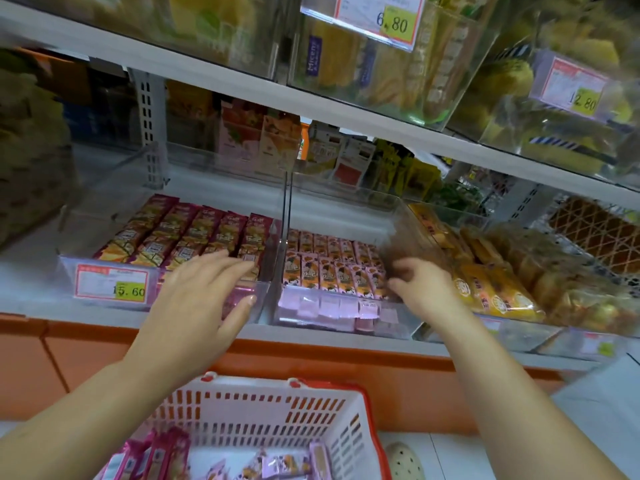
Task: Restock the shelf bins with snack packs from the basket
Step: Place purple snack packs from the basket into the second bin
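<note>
White plastic basket holds light, slippery pink foil snack packs, pinch mid-body; left hand released, right hand unclear.

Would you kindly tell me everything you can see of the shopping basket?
The basket is white plastic with slotted walls and a red rim. It sits upright below the shelf, its near part out of frame. Pink snack packs lie loose inside. The left hand and right hand are clear of it.

Pink snack packs in clear bin
</note>
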